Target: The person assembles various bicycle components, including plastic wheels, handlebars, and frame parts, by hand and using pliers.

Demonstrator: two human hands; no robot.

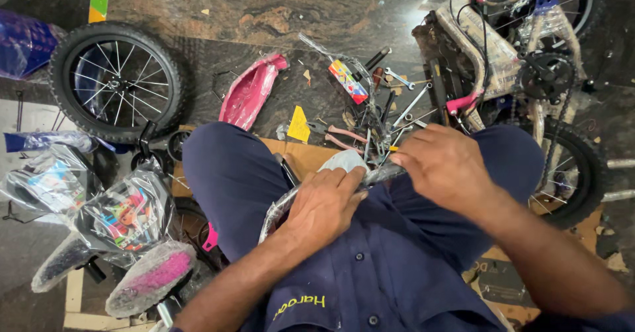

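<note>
Partly built bike frame (503, 54) with rear wheel, upper right of frame. Loose spoked wheel (116, 81) flat on floor, upper left. Pink mudguard (250, 92) in plastic, top centre. Wrapped pink saddle (151, 278), lower left. Spanners (403, 100) scattered above the knees. Centre frame: plastic-wrapped curved part (297, 196) lies across the lap. Left hand (324, 203) closed over it, fingers pressing the wrap. Right hand (443, 166) pinching the wrap at its upper end.

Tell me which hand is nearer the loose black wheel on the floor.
Left. The left hand rests on the plastic-wrapped part in the lap, on the loose wheel's side; the right hand is farther away.
</note>
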